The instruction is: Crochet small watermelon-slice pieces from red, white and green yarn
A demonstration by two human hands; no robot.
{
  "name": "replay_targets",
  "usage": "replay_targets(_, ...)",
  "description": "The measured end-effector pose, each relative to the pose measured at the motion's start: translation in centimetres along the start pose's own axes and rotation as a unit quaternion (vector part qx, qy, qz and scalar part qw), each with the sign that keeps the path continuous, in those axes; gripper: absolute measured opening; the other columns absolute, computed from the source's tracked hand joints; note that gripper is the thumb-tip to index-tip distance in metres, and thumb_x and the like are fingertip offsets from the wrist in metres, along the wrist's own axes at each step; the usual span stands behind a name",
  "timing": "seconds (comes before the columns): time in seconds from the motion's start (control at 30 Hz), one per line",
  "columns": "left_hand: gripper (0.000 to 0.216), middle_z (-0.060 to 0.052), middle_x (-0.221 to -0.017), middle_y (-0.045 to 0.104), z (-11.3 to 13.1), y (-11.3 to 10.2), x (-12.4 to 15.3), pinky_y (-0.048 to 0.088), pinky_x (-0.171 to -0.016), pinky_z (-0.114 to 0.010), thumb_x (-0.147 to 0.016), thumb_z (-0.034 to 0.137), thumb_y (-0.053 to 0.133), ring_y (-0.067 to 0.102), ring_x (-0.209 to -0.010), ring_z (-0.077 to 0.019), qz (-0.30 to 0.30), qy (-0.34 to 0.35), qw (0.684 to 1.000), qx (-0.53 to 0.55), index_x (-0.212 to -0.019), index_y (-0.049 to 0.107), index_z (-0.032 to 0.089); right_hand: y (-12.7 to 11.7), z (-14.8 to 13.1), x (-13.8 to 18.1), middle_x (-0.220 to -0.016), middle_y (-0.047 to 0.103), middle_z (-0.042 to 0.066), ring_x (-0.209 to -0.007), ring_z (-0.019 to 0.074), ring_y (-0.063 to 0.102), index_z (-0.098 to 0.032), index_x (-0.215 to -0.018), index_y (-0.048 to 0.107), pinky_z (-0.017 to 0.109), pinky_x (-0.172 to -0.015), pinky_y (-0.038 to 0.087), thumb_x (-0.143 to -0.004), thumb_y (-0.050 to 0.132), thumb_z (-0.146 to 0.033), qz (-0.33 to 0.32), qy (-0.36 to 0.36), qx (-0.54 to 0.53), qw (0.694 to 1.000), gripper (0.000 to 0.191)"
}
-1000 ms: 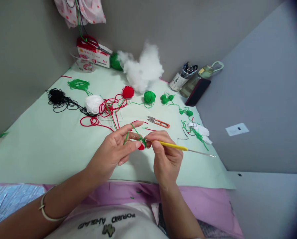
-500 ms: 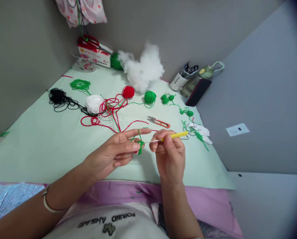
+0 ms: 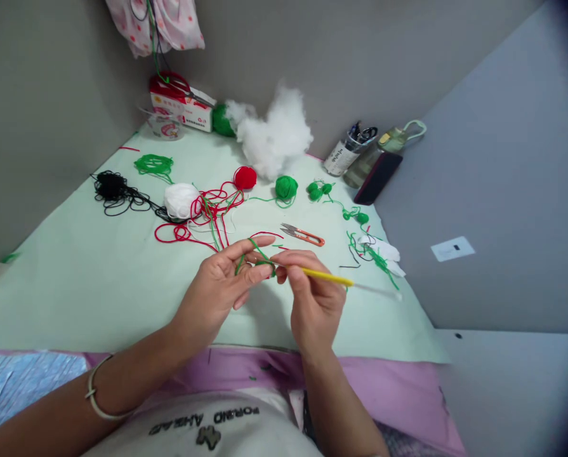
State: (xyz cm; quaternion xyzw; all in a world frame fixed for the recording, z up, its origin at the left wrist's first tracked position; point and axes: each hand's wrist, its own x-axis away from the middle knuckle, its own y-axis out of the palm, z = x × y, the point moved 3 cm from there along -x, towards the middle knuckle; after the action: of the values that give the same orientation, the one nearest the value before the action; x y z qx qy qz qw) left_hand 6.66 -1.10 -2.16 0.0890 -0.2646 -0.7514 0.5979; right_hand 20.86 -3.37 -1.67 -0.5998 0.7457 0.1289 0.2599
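My left hand (image 3: 233, 274) pinches a small piece of green crochet work (image 3: 267, 266), mostly covered by the thumb and fingers. Green yarn (image 3: 259, 249) runs over its raised index finger. Close beside it, my right hand (image 3: 315, 289) grips a crochet hook with a yellow handle (image 3: 329, 275) like a pencil. The hook's thin metal tip points left to the green piece; whether it sits inside a stitch cannot be made out. Beyond the hands lies a pair of orange thread snips (image 3: 303, 235).
Red yarn ball (image 3: 245, 178), white yarn ball (image 3: 181, 201), green yarn ball (image 3: 286, 187) and tangled black yarn (image 3: 111, 185) lie across the table (image 3: 98, 285). White stuffing (image 3: 277, 136) stands behind. A pen cup (image 3: 343, 155), bottle (image 3: 362, 166) and phone (image 3: 379, 178) are at the back right.
Both hands have come closer together, the right one moving left and turning. The yellow hook now slopes down to the right. The green piece is more hidden by my fingers.
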Motion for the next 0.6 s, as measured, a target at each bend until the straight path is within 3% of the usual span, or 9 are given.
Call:
replay_targets(0.07, 0.041, 0.003, -0.08, 0.062, 0.0, 0.1, -0.1, 0.029, -0.04, -0.011, -0.078, 0.028, 0.09, 0.035, -0.05, -0.001, -0.006, -0.021, 0.999, 0.046, -0.118, 0.08, 0.024, 0.1, -0.6, 0.2, -0.104, 0.076, 0.006, -0.094, 0.0189, 0.072, -0.029, -0.11, 0.078, 0.034, -0.077, 0.061, -0.099, 0.063, -0.016, -0.01, -0.103, 0.105, 0.989, 0.023)
replay_targets(0.13, 0.038, 0.004, -0.075, 0.059, -0.1, 0.0, -0.3, 0.027, -0.038, -0.011, -0.079, 0.026, 0.089, 0.027, -0.047, -0.0002, -0.026, -0.063, 0.994, 0.083, -0.116, 0.081, 0.02, 0.1, -0.9, 0.2, -0.107, 0.076, 0.006, -0.097, 0.0192, 0.072, -0.03, -0.113, 0.078, 0.035, -0.079, 0.062, -0.097, 0.064, -0.011, -0.01, -0.155, 0.149, 0.977, 0.028)
replay_targets(0.2, 0.032, 0.006, -0.071, 0.055, -0.1, -0.1, -0.4, 0.026, -0.037, -0.01, -0.081, 0.022, 0.087, 0.02, -0.046, 0.0007, -0.037, -0.091, 0.99, 0.102, -0.113, 0.082, 0.017, -0.3, -0.8, -0.2, -0.098, 0.075, 0.005, -0.086, 0.0177, 0.072, -0.027, -0.108, 0.078, 0.033, -0.073, 0.061, -0.099, 0.062, -0.012, 0.011, -0.114, 0.102, 0.988, 0.024)
replay_targets(0.3, 0.039, 0.004, -0.078, 0.059, 0.2, -0.2, -0.4, 0.029, -0.04, -0.009, -0.082, 0.018, 0.086, 0.03, -0.049, -0.0001, -0.012, -0.044, 0.995, 0.086, -0.12, 0.08, 0.02, -0.5, -0.3, -0.7, -0.086, 0.072, 0.003, -0.07, 0.0148, 0.067, -0.024, -0.1, 0.076, 0.031, -0.061, 0.058, -0.103, 0.056, -0.02, 0.029, -0.016, 0.005, 0.999, 0.021)
replay_targets(0.4, 0.046, 0.003, -0.08, 0.062, 0.3, 0.1, -0.3, 0.034, -0.042, -0.009, -0.079, 0.02, 0.089, 0.038, -0.054, -0.0023, 0.002, -0.017, 0.997, 0.077, -0.124, 0.078, 0.022, -0.2, -0.5, -0.6, -0.095, 0.074, 0.005, -0.083, 0.0171, 0.071, -0.026, -0.104, 0.079, 0.033, -0.07, 0.06, -0.099, 0.064, -0.016, 0.001, -0.071, 0.07, 0.995, 0.018)
replay_targets(0.5, 0.035, 0.004, -0.077, 0.056, 0.0, 0.3, -0.2, 0.03, -0.039, -0.01, -0.081, 0.022, 0.087, 0.024, -0.048, 0.0, -0.036, -0.09, 0.99, 0.104, -0.116, 0.081, 0.017, -0.3, -0.8, -0.2, -0.1, 0.076, 0.005, -0.091, 0.0182, 0.071, -0.028, -0.11, 0.079, 0.034, -0.077, 0.059, -0.096, 0.066, -0.01, 0.017, -0.117, 0.108, 0.987, 0.027)
replay_targets(0.6, 0.034, 0.004, -0.079, 0.058, 0.3, 0.0, -0.2, 0.027, -0.039, -0.011, -0.083, 0.02, 0.084, 0.022, -0.047, 0.0006, -0.038, -0.081, 0.991, 0.096, -0.117, 0.081, 0.019, -1.1, -0.4, -0.4, -0.089, 0.073, 0.002, -0.076, 0.0146, 0.065, -0.028, -0.101, 0.08, 0.031, -0.067, 0.054, -0.101, 0.061, -0.016, 0.062, 0.001, -0.03, 0.998, 0.022)
